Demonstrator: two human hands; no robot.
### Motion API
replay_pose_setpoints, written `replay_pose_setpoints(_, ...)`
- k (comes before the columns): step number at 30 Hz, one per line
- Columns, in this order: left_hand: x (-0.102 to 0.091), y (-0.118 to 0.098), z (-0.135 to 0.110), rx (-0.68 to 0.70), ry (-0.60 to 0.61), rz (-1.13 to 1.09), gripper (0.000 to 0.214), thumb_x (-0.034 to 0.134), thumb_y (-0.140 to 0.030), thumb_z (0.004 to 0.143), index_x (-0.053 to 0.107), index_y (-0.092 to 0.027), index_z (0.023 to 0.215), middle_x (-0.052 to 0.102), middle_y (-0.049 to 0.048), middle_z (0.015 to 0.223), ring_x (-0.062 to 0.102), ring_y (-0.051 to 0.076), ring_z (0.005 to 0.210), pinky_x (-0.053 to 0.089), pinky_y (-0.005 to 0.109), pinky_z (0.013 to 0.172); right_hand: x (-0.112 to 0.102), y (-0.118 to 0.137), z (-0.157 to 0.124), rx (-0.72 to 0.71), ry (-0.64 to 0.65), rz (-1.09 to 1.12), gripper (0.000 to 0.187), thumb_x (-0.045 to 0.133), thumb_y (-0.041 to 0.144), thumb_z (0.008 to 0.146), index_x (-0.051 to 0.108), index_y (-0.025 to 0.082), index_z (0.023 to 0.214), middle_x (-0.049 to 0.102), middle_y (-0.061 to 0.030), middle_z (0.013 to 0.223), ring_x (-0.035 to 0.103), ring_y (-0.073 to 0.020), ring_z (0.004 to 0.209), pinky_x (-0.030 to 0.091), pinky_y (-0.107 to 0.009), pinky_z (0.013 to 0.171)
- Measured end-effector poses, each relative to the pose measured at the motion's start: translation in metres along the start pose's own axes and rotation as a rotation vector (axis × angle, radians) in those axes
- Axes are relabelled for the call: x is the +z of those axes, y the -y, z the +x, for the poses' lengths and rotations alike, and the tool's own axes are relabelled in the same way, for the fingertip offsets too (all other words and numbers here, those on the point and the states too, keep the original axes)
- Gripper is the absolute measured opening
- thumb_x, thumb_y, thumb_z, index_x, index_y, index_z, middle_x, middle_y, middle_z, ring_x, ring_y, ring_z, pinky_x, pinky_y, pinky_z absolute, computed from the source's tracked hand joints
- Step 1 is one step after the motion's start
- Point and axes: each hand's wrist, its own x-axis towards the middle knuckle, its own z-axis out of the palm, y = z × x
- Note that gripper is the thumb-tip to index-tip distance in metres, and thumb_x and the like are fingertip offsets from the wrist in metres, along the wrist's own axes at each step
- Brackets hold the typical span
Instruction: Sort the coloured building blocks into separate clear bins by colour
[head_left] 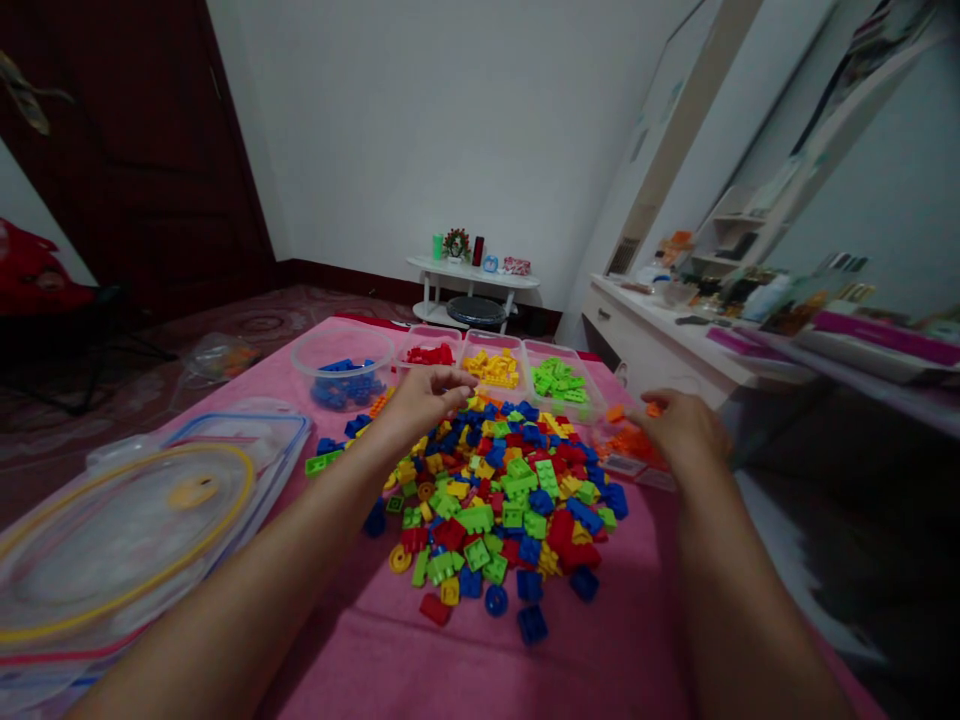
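Observation:
A heap of coloured plastic bricks point(499, 500) lies on a pink cloth point(465, 660). My left hand point(424, 395) hovers at the heap's far left edge, fingers curled in a pinch; what they hold is too small to name. My right hand point(686, 430) reaches over a tub of orange bricks point(626, 450) at the right, fingers pinched on an orange brick point(652, 408). Behind the heap stand a round tub of blue bricks point(343, 380), a tub of red bricks point(429, 353), a tub of yellow bricks point(493, 367) and a tub of green bricks point(559, 380).
Clear lids point(142, 530) with yellow and blue rims are stacked at the left. A white dresser point(660, 340) with clutter runs along the right. A small white side table point(472, 285) stands by the far wall, and a dark door point(150, 150) is at the left.

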Motion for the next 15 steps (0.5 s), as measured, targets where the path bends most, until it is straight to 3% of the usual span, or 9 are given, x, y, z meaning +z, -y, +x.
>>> replay_pose_setpoints(4, 0.013, 0.015, -0.004, 0.114, 0.182, 0.199, 0.026, 0.069, -0.026, 0.068, 0.07, -0.016, 0.093, 0.071, 0.0065, 0.088, 0.062, 0.017, 0.076, 0.046, 0.027, 0.069, 0.003, 0.033, -0.012, -0.209, 0.05, 0.14, 0.036, 0.062, 0.038, 0.074, 0.069, 0.023, 0.105, 0.069, -0.0086, 0.098, 0.063, -0.0246, 0.087, 0.046, -0.033, 0.07)
replay_pose_setpoints(7, 0.023, 0.019, -0.011, 0.224, 0.298, 0.394, 0.039, 0.072, -0.031, 0.066, 0.07, -0.019, 0.103, 0.07, 0.0065, 0.093, 0.062, 0.019, 0.081, 0.045, 0.028, 0.073, 0.012, 0.058, -0.026, -0.476, 0.208, 0.323, 0.033, 0.063, 0.031, 0.074, 0.07, 0.02, 0.104, 0.071, -0.0061, 0.095, 0.063, -0.0194, 0.083, 0.046, -0.028, 0.07)
replay_pose_setpoints(9, 0.027, 0.021, -0.015, 0.299, 0.313, 0.526, 0.042, 0.075, -0.033, 0.062, 0.071, -0.022, 0.102, 0.069, 0.0052, 0.09, 0.061, 0.02, 0.078, 0.043, 0.027, 0.069, 0.02, 0.07, -0.037, -0.609, 0.306, 0.37, 0.036, 0.066, 0.03, 0.072, 0.069, 0.021, 0.106, 0.071, -0.005, 0.097, 0.063, -0.0184, 0.081, 0.045, -0.027, 0.071)
replay_pose_setpoints(12, 0.029, 0.024, -0.015, 0.322, 0.303, 0.626, 0.033, 0.074, -0.032, 0.063, 0.073, -0.022, 0.094, 0.068, 0.0034, 0.081, 0.059, 0.018, 0.071, 0.04, 0.025, 0.063, 0.028, 0.081, -0.048, -0.661, 0.348, 0.295, 0.032, 0.066, 0.025, 0.07, 0.071, 0.024, 0.101, 0.071, -0.0032, 0.094, 0.062, -0.0182, 0.08, 0.043, -0.027, 0.069)
replay_pose_setpoints(15, 0.026, 0.026, -0.014, 0.261, 0.323, 0.611, 0.025, 0.069, -0.029, 0.067, 0.073, -0.021, 0.09, 0.067, 0.0016, 0.072, 0.057, 0.015, 0.062, 0.037, 0.023, 0.056, 0.021, 0.083, -0.051, -0.634, 0.32, 0.222, 0.022, 0.06, 0.019, 0.07, 0.073, 0.024, 0.088, 0.071, -0.0022, 0.085, 0.061, -0.0175, 0.076, 0.04, -0.025, 0.064)
